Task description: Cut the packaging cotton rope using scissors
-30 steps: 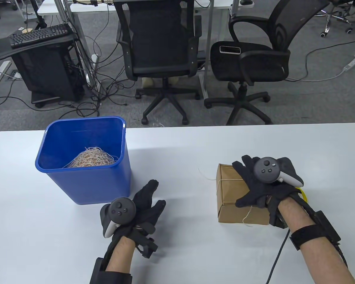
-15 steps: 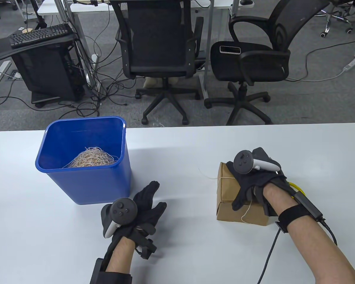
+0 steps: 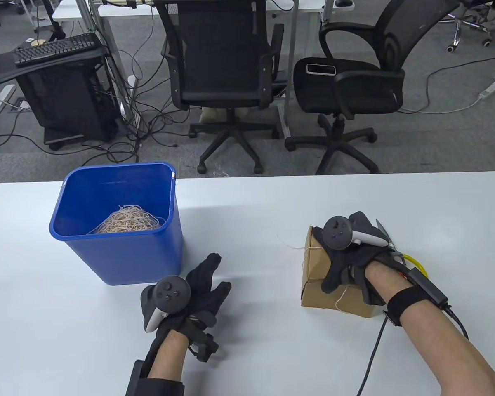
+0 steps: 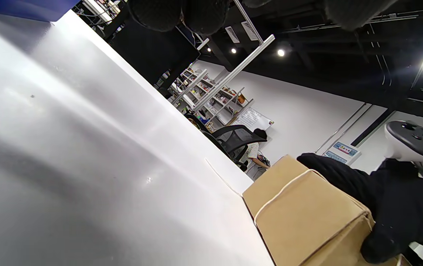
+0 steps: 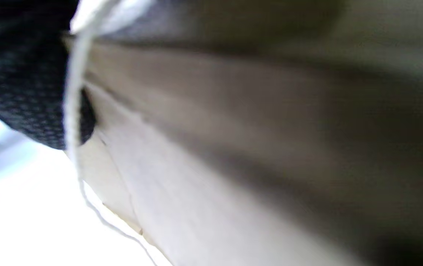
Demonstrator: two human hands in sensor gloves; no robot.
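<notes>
White table fronting two office chairs

Table fills lower half of frame. Bin at left-centre, string pile inside it. Box at right-centre, rope around it, right hand on top. Scissors just right of that hand. Left hand on table below bin's lower right corner. Chairs behind table.

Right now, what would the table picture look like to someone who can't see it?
The right hand grips a rope-tied brown box, with scissors behind it. The left hand rests open beside a blue bin.
</notes>
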